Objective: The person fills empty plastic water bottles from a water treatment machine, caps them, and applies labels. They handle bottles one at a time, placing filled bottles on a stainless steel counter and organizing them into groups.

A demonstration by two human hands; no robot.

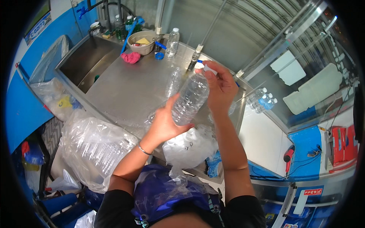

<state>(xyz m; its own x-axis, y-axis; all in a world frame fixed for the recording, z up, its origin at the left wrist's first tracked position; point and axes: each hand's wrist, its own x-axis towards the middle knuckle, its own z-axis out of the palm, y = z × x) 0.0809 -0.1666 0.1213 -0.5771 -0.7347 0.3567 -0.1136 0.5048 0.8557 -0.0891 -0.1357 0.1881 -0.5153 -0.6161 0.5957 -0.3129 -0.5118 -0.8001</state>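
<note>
The right fingers (221, 70) partly hide a white piece (209, 69) (too small to identify) near the bottle (193, 94).

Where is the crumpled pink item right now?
In the head view, the crumpled pink item lies on the steel counter, upper left of centre, just in front of the beige bowl and right of the sink.

On the tabletop (129, 87), right of the sink (81, 64), a bowl (146, 49) stands behind a cloth (130, 57); a bag (188, 148) lies before the bottle (191, 98).
</note>
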